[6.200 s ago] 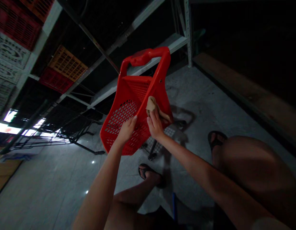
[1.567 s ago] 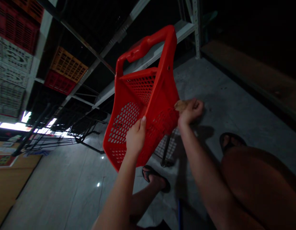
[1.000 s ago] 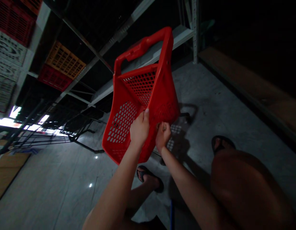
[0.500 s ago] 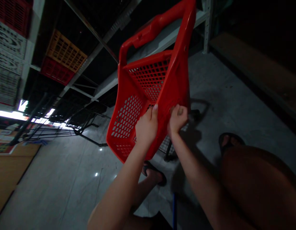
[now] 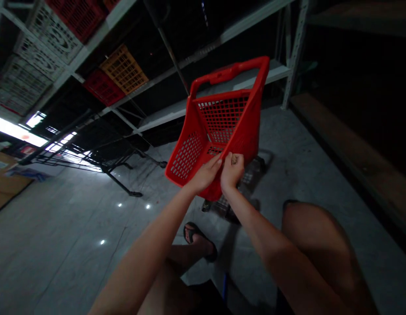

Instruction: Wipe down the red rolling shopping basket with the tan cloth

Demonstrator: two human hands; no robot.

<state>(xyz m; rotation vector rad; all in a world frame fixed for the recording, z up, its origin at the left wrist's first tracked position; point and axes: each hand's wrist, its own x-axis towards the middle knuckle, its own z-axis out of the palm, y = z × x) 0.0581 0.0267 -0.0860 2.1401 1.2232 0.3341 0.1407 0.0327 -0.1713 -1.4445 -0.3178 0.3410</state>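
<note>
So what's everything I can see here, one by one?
basket: one, red, perforated plastic with a handle, centre, held at its near rim.
cloth: one, tan, barely visible in the right hand.
crates: several, orange, red and white, on shelves upper left.
shelving: pale metal racks behind the basket.
black frames: dark metal, on the floor at left.
floor: grey, glossy.
sandals: dark, on the person's feet.
left hand: on the basket's rim.
right hand: closed on the cloth at the rim.
</note>
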